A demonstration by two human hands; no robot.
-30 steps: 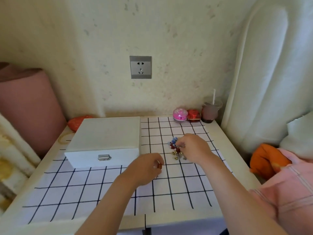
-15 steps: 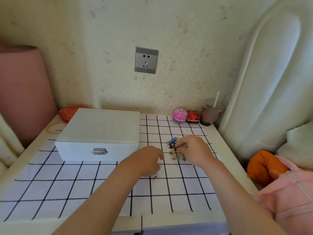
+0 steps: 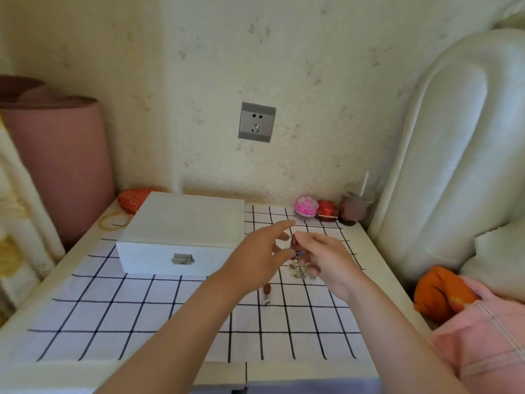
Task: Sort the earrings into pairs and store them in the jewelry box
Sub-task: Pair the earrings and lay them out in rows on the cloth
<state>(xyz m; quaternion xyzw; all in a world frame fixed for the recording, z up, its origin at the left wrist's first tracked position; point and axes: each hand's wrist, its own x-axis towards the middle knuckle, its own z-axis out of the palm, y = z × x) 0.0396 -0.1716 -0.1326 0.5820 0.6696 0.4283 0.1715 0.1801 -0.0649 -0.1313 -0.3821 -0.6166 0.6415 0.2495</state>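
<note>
My right hand (image 3: 326, 260) pinches a red-brown bead earring (image 3: 294, 242) beside my spread left hand (image 3: 261, 251), by whose wrist a red-brown drop earring (image 3: 267, 292) (its twin, I judge) lies lengthwise toward me.

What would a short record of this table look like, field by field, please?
Box: jewelry box, lid closed
Left hand: left hand, fingers spread, holding nothing
Right hand: right hand, pinching a red earring
Surface: checked cloth
On surface: earring pile below the hands; single earring nearer the person
</note>
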